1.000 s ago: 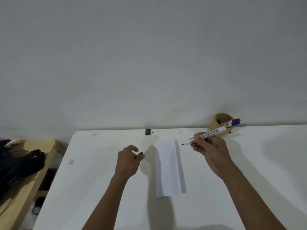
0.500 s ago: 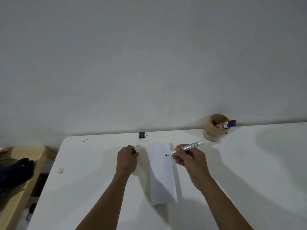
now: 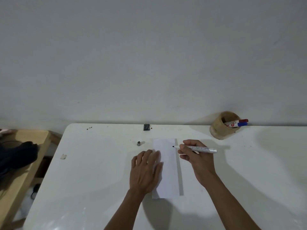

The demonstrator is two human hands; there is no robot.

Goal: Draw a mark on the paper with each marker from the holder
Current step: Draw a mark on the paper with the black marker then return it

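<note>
**Marking the paper with the first marker, two more to go**

Holding a black-tipped marker (image 3: 198, 148) in a pen grip, the right hand (image 3: 194, 156) has the tip over the far end of the paper (image 3: 169, 168), near its right edge. I can't tell if the tip is actually touching or just above. No mark shows on the sheet that I can see.

The left hand (image 3: 146, 170) lies flat with fingers spread, gripping nothing, pressing down on the paper's left edge to pin it to the table (image 3: 99, 180).

A small cap (image 3: 139, 143) sits on the table just past the left hand (looks like this marker's, but that's a guess). The holder (image 3: 219, 130) is at the back right, with a red marker (image 3: 239, 121) and a blue marker (image 3: 240, 124) sticking out.

So I'd say we're on step one of three. Next up: press the tip down and drag a short stroke while the left hand keeps the sheet from sliding. Then recap it, since a loose cap rolls off easily.
</note>
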